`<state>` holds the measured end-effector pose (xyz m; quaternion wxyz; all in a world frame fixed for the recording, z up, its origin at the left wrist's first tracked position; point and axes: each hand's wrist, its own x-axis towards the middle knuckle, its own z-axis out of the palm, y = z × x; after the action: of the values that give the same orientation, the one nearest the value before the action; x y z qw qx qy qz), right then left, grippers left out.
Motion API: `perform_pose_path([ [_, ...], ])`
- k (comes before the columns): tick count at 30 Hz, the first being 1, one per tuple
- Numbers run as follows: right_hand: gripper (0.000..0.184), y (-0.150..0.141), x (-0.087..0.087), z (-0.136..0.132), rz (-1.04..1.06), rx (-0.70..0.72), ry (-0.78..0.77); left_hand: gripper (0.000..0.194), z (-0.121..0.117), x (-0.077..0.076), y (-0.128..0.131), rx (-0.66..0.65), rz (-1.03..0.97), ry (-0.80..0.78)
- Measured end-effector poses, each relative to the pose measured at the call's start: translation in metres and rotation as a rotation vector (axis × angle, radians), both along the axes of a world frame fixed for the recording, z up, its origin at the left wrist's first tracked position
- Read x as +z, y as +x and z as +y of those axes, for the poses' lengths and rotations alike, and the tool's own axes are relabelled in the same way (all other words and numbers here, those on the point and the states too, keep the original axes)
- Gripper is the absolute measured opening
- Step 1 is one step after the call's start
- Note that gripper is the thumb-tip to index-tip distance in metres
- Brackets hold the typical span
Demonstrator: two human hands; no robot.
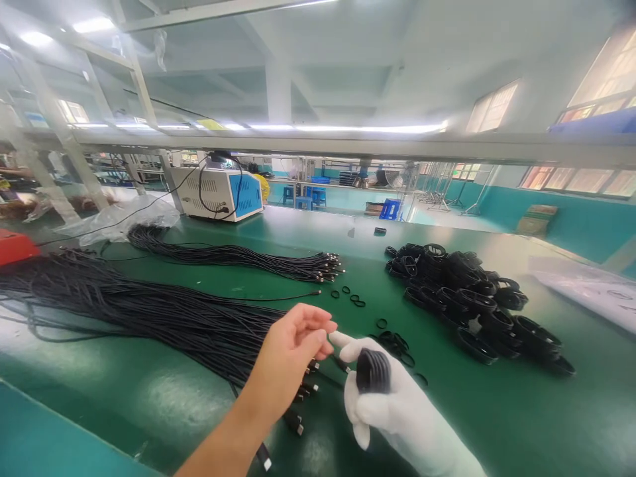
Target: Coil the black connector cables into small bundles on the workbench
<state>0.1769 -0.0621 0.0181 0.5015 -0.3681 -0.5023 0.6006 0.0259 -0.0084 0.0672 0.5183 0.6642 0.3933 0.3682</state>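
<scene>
My right hand, in a white glove, is closed around a coiled black cable, wound in several tight loops. Its index finger points toward my bare left hand. The left fingers are curled in toward the thumb, close to that gloved fingertip; whatever they may hold is too small or hidden to make out. Below and behind the left hand lies a thick bundle of loose black cables, with plug ends showing under the wrist. Small black rings lie in a little heap just beyond the right hand.
A large pile of coiled cables covers the right of the green table. Another cable bundle lies farther back. Behind it stand a white and blue machine and a clear plastic bag. A red object sits at left.
</scene>
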Motion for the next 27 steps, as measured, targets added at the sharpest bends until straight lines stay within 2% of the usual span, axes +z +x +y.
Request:
perform_pose_path([
  [2,0.038,-0.006,0.000,0.003,-0.285,-0.240,-0.036,0.028,-0.009,0.002,0.004,0.047,0.271,0.216],
  [4,0.041,-0.012,-0.001,0.004,-0.436,-0.426,-0.064,0.037,-0.017,-0.001,0.011,0.028,0.568,0.366],
  [5,0.045,-0.014,-0.002,0.004,-0.449,-0.463,-0.066,0.038,-0.019,-0.003,0.014,0.026,0.692,0.407],
  [6,0.051,-0.014,-0.002,0.003,-0.416,-0.425,-0.073,0.036,-0.020,-0.007,0.016,0.032,0.779,0.431],
  [7,0.055,-0.012,-0.002,0.002,-0.332,-0.321,-0.091,0.036,-0.019,-0.011,0.017,0.031,0.817,0.447],
  [9,0.052,-0.004,0.000,-0.001,-0.073,-0.032,-0.125,0.042,-0.012,-0.018,0.012,-0.022,0.729,0.489],
  [11,0.043,0.006,0.001,-0.002,0.196,0.206,-0.150,0.045,-0.005,-0.024,0.005,-0.124,0.529,0.544],
  [13,0.040,0.011,0.000,0.000,0.343,0.296,-0.152,0.044,0.001,-0.029,0.001,-0.174,0.407,0.598],
  [17,0.044,0.007,-0.005,0.003,0.373,0.278,-0.149,0.045,0.000,-0.035,0.006,-0.068,0.502,0.699],
  [22,0.051,-0.001,-0.009,0.004,0.267,0.121,-0.179,0.046,-0.009,-0.038,0.011,0.083,0.646,0.787],
  [25,0.057,-0.003,-0.012,0.005,0.198,0.059,-0.200,0.039,-0.008,-0.044,0.009,0.131,0.600,0.796],
  [27,0.059,-0.004,-0.013,0.006,0.209,0.058,-0.205,0.036,-0.005,-0.047,0.007,0.165,0.489,0.749],
])
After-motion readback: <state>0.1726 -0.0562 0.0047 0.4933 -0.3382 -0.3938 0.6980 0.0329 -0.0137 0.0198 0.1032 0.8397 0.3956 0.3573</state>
